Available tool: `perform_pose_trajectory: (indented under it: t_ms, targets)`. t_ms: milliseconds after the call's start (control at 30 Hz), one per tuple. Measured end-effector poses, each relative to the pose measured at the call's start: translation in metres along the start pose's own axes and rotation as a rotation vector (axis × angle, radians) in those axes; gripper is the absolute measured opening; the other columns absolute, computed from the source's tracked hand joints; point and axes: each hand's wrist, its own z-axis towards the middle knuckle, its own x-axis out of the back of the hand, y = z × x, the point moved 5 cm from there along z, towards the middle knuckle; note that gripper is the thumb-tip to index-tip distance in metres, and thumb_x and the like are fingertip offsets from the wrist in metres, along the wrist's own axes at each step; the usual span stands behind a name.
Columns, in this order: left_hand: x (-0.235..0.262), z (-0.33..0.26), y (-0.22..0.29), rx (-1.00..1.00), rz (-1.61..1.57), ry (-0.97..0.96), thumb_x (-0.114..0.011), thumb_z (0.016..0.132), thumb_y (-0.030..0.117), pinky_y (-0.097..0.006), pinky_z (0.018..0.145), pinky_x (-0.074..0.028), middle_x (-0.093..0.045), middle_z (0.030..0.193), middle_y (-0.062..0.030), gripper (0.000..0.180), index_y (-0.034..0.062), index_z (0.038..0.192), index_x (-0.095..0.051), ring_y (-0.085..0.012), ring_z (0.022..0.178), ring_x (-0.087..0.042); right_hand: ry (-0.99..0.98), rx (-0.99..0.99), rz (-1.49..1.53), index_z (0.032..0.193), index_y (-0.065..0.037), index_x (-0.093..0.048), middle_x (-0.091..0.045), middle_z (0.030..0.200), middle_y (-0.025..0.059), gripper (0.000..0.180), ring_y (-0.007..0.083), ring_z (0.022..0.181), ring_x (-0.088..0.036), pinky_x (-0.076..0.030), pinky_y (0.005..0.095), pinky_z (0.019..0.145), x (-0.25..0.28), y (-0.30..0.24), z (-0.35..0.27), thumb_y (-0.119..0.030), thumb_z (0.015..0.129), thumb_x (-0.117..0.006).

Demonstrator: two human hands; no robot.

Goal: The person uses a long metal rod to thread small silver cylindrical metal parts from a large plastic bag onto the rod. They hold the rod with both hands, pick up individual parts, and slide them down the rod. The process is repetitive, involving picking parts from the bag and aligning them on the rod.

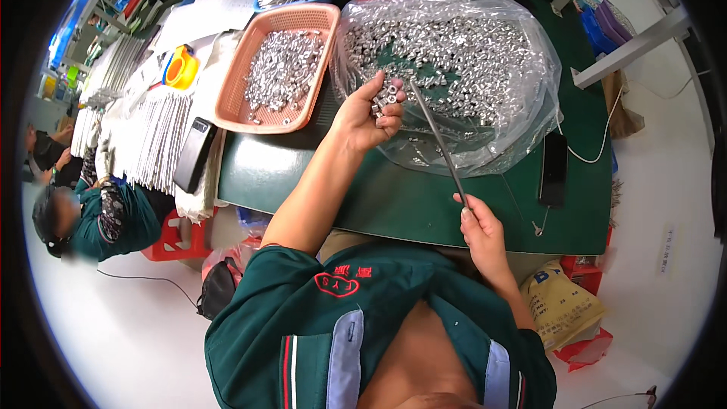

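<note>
Far left, a seated person in a green top [106,216], not me. Next, stacks of white sheets [155,132] with a black phone-like slab [192,154] on them and a yellow tape roll [180,67] above. Then a salmon plastic basket [227,102] part-filled with small silver nuts [284,68], sitting on the green table [394,201]. My left hand [365,113] is raised just over the near edge of a clear plastic bag [522,117] spread with more loose nuts; fingers curled around a small cluster of silver nuts [388,95], pinched at the fingertips. A thin metal rod [439,144] runs diagonally from that cluster down to my right hand [481,231], fingers clenched on its lower end. Right of that, a black phone [553,169] with a white cable [598,144] on the table.
</note>
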Motion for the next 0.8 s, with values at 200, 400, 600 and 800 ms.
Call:
perform_pose_trajectory:
  t_ms: [200, 400, 600, 800]
  targets:
    - [0.025, -0.006, 0.002, 0.013, -0.079, -0.052, -0.056, 0.093, 0.033, -0.018, 0.043, -0.027, -0.052, 0.083, -0.0059, 0.029, 0.0048, 0.099, -0.055, -0.0077, 0.057, -0.038, -0.042, -0.04, -0.097, 0.12, 0.0, -0.057, -0.042, 0.07, -0.0055, 0.028, 0.0026, 0.064, -0.036, -0.032, 0.019, 0.056, -0.012, 0.002, -0.005, -0.013, 0.095, -0.05]
    - [0.038, -0.004, 0.009, -0.092, 0.072, -0.032, -0.057, 0.093, 0.031, -0.019, 0.042, -0.027, -0.052, 0.082, -0.0066, 0.029, 0.0029, 0.096, -0.056, -0.0087, 0.054, -0.038, -0.021, -0.076, -0.137, 0.119, 0.001, -0.057, -0.044, 0.069, -0.0047, 0.028, 0.0032, 0.063, -0.037, -0.033, 0.0199, 0.056, -0.018, -0.009, -0.009, -0.012, 0.095, -0.051]
    - [0.022, -0.019, 0.013, -0.3, 0.355, 0.084, -0.056, 0.094, 0.028, -0.018, 0.042, -0.026, -0.052, 0.076, -0.0051, 0.025, 0.0024, 0.092, -0.056, -0.0077, 0.052, -0.038, 0.043, 0.05, -0.527, 0.117, 0.0, -0.058, -0.059, 0.073, 0.0087, 0.027, 0.0127, 0.063, -0.055, -0.044, 0.0265, 0.062, -0.016, -0.027, -0.005, -0.012, 0.094, -0.051]
    - [0.024, -0.019, 0.012, -0.392, 0.402, 0.128, -0.057, 0.094, 0.028, -0.019, 0.042, -0.026, -0.052, 0.075, -0.0034, 0.026, 0.002, 0.088, -0.057, -0.0075, 0.051, -0.037, 0.146, 0.314, -0.908, 0.115, -0.005, -0.059, -0.065, 0.086, 0.0171, 0.026, 0.032, 0.071, -0.063, -0.049, 0.0375, 0.066, -0.024, -0.066, -0.011, -0.011, 0.091, -0.052]
